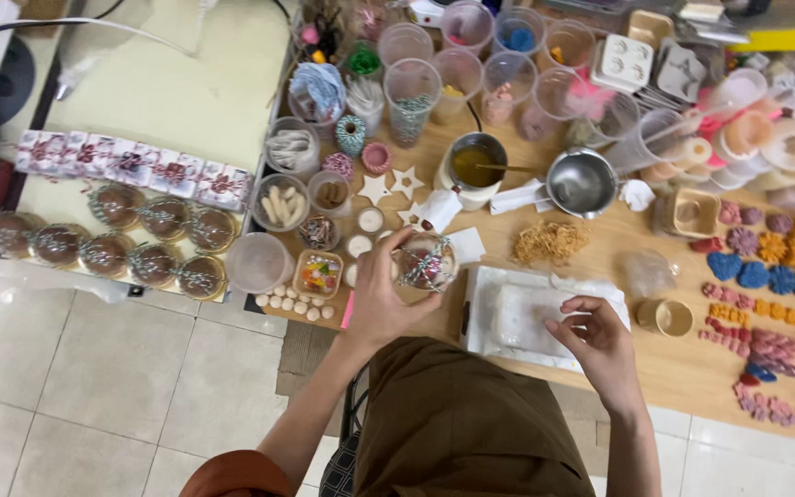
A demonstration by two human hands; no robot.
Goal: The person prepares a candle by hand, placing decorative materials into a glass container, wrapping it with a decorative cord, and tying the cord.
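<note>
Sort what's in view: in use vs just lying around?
In use: left hand holding a twine-wrapped jar; right hand over the white tray.
Lying around: steel pot, plastic cups, wrapped jars, coloured shapes.

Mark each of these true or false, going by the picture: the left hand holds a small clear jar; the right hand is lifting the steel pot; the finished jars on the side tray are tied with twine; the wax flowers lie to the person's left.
1. The left hand holds a small clear jar. True.
2. The right hand is lifting the steel pot. False: it rests over the white tray, apart from the pot.
3. The finished jars on the side table are tied with twine. True.
4. The wax flowers lie to the person's left. False: they lie on the right of the wooden table.
</note>
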